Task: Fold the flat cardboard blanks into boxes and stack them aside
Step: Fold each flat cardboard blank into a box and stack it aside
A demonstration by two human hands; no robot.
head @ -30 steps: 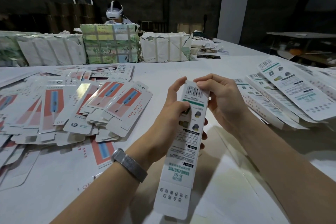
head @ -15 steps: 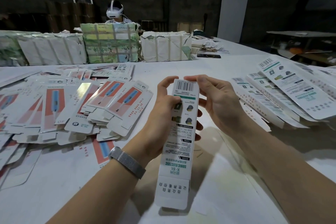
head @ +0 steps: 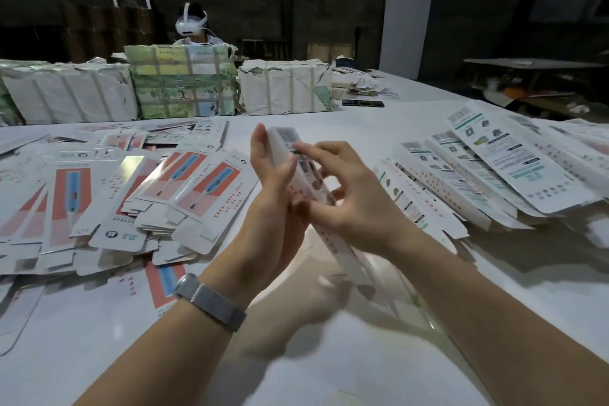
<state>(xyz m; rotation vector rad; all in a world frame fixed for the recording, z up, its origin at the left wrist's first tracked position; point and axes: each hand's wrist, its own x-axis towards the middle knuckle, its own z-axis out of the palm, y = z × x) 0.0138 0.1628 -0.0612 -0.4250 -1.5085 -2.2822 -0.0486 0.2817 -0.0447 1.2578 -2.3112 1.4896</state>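
A long white carton box (head: 343, 250), partly folded and blurred by motion, slants between my two hands above the table (head: 329, 359). Its barcode end (head: 282, 137) points away from me. My left hand (head: 272, 198) holds the box's left side, fingers straight up behind it and thumb laid over its front. My right hand (head: 349, 204) pinches it from the right, fingers spread across the printed face and thumb underneath. A heap of flat blanks with red and blue print (head: 197, 198) lies to the left. Boxes with green print (head: 494, 168) are stacked to the right.
Wrapped, strapped bundles (head: 181, 86) line the far side of the table, and a person wearing a white headset (head: 192, 25) sits behind them. A dark phone (head: 362, 103) lies near the bundles. One loose blank (head: 164, 283) lies flat under my left wrist.
The box has turned from face-up to slanting on edge, its near end swung right. My right fingers moved over its front face, and my left fingers straightened behind it.
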